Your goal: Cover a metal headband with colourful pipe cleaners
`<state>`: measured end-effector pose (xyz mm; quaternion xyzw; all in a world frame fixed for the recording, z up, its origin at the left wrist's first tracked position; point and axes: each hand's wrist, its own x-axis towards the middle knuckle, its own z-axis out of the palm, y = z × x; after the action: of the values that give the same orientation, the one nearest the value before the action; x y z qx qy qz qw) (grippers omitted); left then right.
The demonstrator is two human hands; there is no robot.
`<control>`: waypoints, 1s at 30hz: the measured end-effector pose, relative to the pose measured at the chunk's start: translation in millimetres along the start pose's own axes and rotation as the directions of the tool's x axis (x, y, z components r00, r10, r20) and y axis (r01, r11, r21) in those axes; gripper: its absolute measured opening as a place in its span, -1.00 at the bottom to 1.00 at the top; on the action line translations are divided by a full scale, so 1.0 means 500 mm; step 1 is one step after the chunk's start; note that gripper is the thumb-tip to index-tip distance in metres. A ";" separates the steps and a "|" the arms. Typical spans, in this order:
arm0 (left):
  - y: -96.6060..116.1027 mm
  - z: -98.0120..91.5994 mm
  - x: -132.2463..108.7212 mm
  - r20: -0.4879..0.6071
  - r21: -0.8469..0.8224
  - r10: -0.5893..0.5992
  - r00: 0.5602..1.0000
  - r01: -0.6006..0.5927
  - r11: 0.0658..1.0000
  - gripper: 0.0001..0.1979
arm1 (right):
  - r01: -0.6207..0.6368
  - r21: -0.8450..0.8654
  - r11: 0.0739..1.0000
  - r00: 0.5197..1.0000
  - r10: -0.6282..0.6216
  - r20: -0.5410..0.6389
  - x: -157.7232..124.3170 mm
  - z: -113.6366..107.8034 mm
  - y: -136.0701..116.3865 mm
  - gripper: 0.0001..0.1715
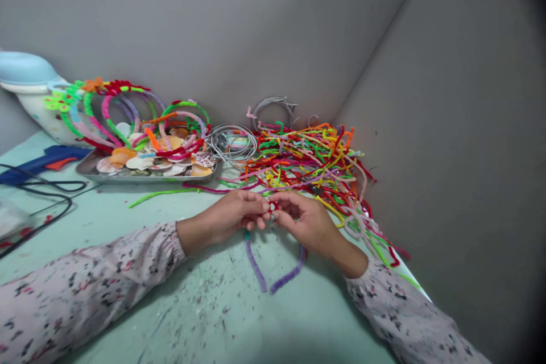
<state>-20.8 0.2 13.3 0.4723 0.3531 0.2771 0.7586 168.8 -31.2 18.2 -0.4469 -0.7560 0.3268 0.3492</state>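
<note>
Pinched between the fingertips of both hands is a red pipe cleaner (pixel 273 205), bent into a small loop. My left hand (pixel 241 210) closes thumb and fingers on its left side. On the other side, my right hand (pixel 305 219) grips it with thumb and forefinger. Below the hands, the two purple ends of a headband (pixel 286 280) wrapped in fuzzy pipe cleaner point toward me and nearly meet. Teal shows higher on its left arm; its upper part is hidden by my hands, so I cannot tell how the red loop joins it.
A metal tray (pixel 145 179) holds shells (pixel 140 163) and colourful wrapped headbands (pixel 111 119). Behind my right hand lies a pipe cleaner heap (pixel 307 159), beside coiled grey wire (pixel 232 142). At left are a blue glue gun (pixel 38 164), its black cable (pixel 63 199) and a lidded container (pixel 42 102).
</note>
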 end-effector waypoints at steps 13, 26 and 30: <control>0.001 0.004 -0.004 0.000 -0.016 -0.014 1.000 0.014 1.000 -0.89 | -0.018 0.100 0.995 1.000 0.016 0.024 -0.001 0.001 0.008 -0.71; 0.002 0.007 -0.004 -0.005 -0.023 -0.022 1.000 0.022 1.000 -0.88 | -0.097 0.179 0.979 0.995 0.094 0.027 -0.001 0.003 0.014 -0.73; 0.001 0.007 -0.004 -0.003 -0.031 -0.021 1.000 0.021 0.999 -0.88 | -0.102 0.179 0.979 0.995 0.101 0.013 0.000 0.004 0.014 -0.73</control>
<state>-19.4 -3.0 15.5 0.4562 0.3551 0.2753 0.7681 170.4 -29.0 11.7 -0.4509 -0.7005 0.4117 0.3693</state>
